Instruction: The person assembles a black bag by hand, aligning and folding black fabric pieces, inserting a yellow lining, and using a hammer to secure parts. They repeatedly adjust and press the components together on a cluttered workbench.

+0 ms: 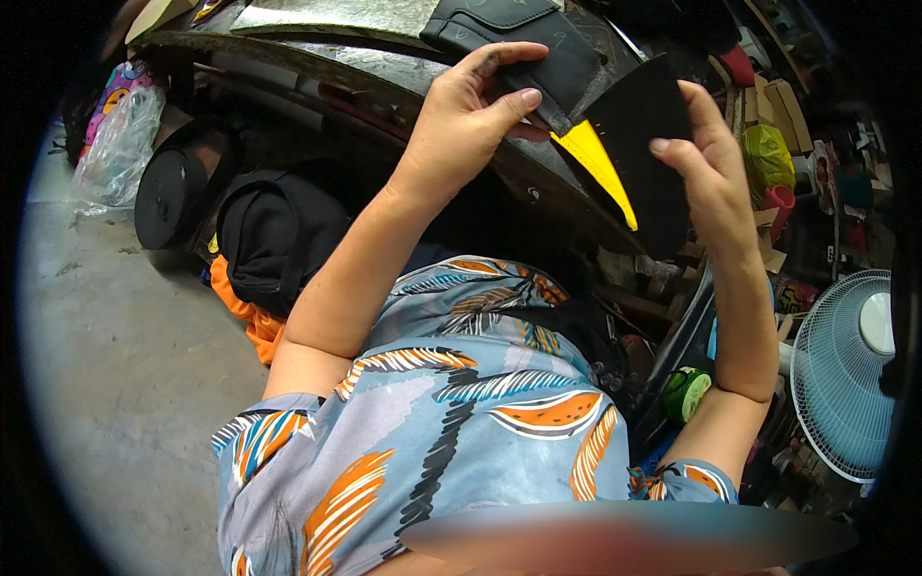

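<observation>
Near the table's edge, my left hand (471, 115) pinches a narrow end of a black leather piece (565, 72), thumb and fingers closed on it. Pale marks show on its surface. My right hand (709, 158) grips the outer edge of a broad black panel (639, 144) with a curved outline, thumb on the near face. Between the hands a bright yellow strip (597, 171) tapers downward along the panel's inner edge. Whether the strip, panel and leather piece are joined I cannot tell. Another black leather piece (490, 21) with a curved flap lies behind my left hand.
The worn table (331, 62) runs across the top. Below it at left sit a black bag (274, 235), orange cloth (240, 307), a round black object (171, 197) and a clear plastic bag (120, 149). A fan (840, 384) stands at right, near a green round container (686, 394).
</observation>
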`<state>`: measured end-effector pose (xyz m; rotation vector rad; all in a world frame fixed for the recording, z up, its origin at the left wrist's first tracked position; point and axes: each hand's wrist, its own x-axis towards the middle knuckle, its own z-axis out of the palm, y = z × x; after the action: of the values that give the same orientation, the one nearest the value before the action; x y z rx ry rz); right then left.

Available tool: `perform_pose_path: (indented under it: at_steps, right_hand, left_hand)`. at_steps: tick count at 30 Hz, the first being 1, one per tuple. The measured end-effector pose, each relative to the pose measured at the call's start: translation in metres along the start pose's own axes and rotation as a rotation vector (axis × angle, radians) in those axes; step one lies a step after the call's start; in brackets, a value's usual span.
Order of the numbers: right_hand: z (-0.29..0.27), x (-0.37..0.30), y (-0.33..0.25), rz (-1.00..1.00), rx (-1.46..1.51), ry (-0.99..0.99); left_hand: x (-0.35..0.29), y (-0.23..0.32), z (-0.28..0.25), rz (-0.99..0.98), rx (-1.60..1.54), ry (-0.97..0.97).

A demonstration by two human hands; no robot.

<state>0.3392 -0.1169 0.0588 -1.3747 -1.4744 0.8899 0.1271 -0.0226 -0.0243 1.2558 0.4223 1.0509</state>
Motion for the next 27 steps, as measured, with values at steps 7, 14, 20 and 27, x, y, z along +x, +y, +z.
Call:
perform_pose_path:
  at_steps: [7,14,20,27]
  right_hand:
    - [0.011,0.005,0.019,0.015,0.015,-0.039]
    - [0.008,0.005,0.021,0.145,0.095,-0.052]
    - [0.013,0.004,0.024,0.058,0.112,0.013]
    - [0.014,0.002,0.027,0.060,0.108,0.009]
  left_hand:
    - [-0.003,0.001,0.010,0.018,-0.025,0.017]
    - [-0.004,-0.001,0.013,0.028,-0.020,0.002]
    - [-0.004,-0.004,0.013,0.037,0.006,-0.011]
    - [-0.005,-0.005,0.011,0.026,0.025,-0.021]
